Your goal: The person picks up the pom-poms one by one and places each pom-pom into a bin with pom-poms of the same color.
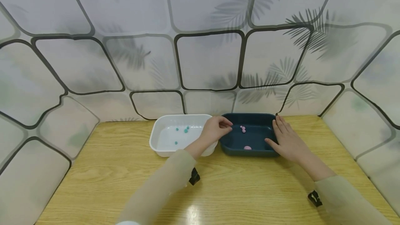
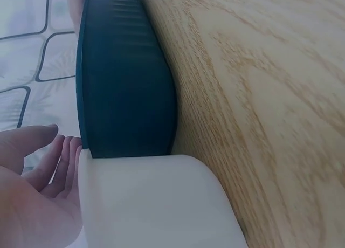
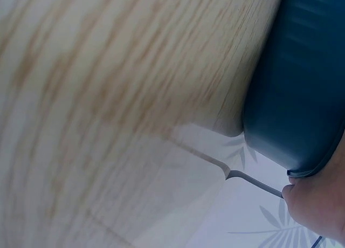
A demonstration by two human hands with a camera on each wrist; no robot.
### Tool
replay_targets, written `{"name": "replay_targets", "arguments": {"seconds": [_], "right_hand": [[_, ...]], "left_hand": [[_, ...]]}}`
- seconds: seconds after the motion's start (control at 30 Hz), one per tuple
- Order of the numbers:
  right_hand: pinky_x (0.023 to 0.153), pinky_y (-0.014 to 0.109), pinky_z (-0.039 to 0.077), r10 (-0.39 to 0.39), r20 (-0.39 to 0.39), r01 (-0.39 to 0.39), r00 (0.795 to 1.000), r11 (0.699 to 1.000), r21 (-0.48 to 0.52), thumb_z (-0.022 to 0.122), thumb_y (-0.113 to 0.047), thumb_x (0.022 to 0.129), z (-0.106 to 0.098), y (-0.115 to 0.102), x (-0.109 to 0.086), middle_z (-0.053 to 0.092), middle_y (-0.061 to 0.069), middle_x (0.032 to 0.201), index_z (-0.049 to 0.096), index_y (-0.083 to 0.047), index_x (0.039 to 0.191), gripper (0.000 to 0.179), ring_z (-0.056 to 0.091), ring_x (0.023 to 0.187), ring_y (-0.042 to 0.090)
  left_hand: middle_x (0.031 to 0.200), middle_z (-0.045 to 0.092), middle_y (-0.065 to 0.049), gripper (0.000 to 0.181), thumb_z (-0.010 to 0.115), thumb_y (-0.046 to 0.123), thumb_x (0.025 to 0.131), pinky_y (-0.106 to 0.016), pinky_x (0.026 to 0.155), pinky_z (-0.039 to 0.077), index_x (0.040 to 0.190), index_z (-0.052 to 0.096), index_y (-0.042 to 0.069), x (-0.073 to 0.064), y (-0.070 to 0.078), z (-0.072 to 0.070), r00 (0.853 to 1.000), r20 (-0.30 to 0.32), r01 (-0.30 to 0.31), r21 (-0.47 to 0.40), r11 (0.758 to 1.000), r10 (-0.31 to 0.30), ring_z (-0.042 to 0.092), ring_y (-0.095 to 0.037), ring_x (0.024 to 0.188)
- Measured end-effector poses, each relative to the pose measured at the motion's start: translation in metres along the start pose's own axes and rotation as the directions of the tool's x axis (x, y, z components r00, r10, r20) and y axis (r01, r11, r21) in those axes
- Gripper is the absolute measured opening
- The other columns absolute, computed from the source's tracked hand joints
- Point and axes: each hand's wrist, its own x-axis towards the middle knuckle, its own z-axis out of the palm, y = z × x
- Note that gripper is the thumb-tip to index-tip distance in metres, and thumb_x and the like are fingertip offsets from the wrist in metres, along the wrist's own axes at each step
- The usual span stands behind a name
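Observation:
My left hand (image 1: 215,128) hovers where the white basin (image 1: 159,143) meets the dark blue basin (image 1: 260,138). Its fingers are loosely bent, and the left wrist view shows a gap between thumb and fingertips with nothing visible there. Small green balls (image 1: 185,131) lie scattered in the white basin. In the blue one, a few small pink balls (image 1: 243,130) sit near the back and a larger pink piece (image 1: 247,148) lies by the front wall. My right hand (image 1: 289,141) rests on the blue basin's right rim, fingers extended and thumb reaching over the inside.
Both basins stand side by side at the back of a wooden table (image 1: 118,173). Behind them rises a patterned backdrop (image 1: 209,61), with side panels at left and right. Black wrist mounts (image 1: 194,176) show under both sleeves.

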Motion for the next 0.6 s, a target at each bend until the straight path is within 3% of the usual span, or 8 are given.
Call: {"name": "replay_targets", "arguments": {"seconds": [0.33,0.6], "right_hand": [[0.130,0.067,0.020,0.000,-0.002,0.000,1.000,1.000,0.000,0.057,-0.049,0.108,-0.001,0.000,0.001,0.009,0.040,0.171,0.018,0.019,0.161,0.094,0.009,0.161,0.054],[0.129,0.067,0.021,0.004,-0.012,-0.004,1.000,1.000,-0.007,0.058,-0.052,0.107,-0.001,0.000,0.000,0.011,0.041,0.170,0.017,0.019,0.161,0.098,0.013,0.160,0.055]], "left_hand": [[0.111,0.079,-0.014,0.018,0.072,0.010,0.101,-0.028,0.086,0.061,0.116,0.078,0.001,-0.016,0.001,-0.019,0.997,0.076,0.019,-0.003,1.000,-0.019,0.074,-0.028,0.102],[0.112,0.079,-0.014,0.018,0.071,0.009,0.101,-0.028,0.087,0.062,0.116,0.078,0.001,-0.027,-0.001,-0.033,0.997,0.082,0.016,-0.022,1.000,-0.015,0.074,-0.028,0.101]]}}
